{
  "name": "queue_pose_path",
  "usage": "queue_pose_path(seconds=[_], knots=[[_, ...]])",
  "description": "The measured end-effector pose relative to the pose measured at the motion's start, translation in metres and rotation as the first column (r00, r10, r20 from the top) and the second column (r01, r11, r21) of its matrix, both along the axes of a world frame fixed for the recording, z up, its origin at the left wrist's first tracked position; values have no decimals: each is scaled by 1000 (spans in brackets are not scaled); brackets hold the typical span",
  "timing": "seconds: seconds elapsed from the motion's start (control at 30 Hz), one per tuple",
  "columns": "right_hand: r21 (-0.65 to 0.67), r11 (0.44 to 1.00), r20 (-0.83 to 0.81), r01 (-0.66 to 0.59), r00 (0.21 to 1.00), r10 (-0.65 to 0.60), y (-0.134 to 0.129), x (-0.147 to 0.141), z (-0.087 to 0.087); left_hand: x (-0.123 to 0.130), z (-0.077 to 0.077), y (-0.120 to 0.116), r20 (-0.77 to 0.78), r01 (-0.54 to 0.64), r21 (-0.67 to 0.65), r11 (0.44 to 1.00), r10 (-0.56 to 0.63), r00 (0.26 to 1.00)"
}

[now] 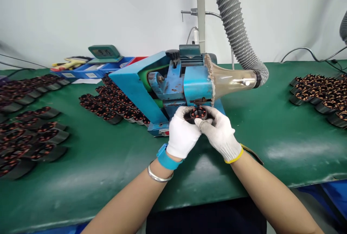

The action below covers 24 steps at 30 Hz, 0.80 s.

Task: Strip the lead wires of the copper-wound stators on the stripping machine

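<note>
A motor stator (198,113), a dark ring with copper windings inside, is gripped from both sides at the front of a blue belt-driven machine (197,82). My left hand (182,132), in a white glove, wraps round its left side. On the other side my right hand (219,129), also gloved, holds it with the thumb near the front rim. The stator is just below the slot in the machine's blue housing; whether it touches the machine I cannot tell. My fingers hide much of its outer wall.
Several stators stand in groups on the green table (108,183), at left, behind the machine and at right (325,93). A grey hose (233,20) joins the machine's clear funnel (230,78). Blue bins (92,71) and a small digital display (104,51) stand at the back left.
</note>
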State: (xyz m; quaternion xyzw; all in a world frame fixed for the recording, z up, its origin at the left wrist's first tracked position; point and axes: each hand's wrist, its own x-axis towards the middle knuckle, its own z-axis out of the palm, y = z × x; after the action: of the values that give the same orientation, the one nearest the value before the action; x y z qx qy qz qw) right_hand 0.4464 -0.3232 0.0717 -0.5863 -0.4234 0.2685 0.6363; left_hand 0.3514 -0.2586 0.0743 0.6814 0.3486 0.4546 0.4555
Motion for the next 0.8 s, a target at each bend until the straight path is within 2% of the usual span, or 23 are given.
queue_pose_path(seconds=[0.13,0.3,0.63,0.8], knots=[[63,998,-31,-15,999,17,3,4,7,5,9,2,-105,-50,56,997,56,993],[109,994,-23,12,1000,-10,3,3,14,9,17,2,-114,-70,109,992,82,990],[148,989,-2,30,1000,-30,6,3,6,9,16,4,-109,-60,158,986,78,991],[110,993,-8,38,999,-37,3,3,3,8,13,2,-92,-36,133,990,49,995]])
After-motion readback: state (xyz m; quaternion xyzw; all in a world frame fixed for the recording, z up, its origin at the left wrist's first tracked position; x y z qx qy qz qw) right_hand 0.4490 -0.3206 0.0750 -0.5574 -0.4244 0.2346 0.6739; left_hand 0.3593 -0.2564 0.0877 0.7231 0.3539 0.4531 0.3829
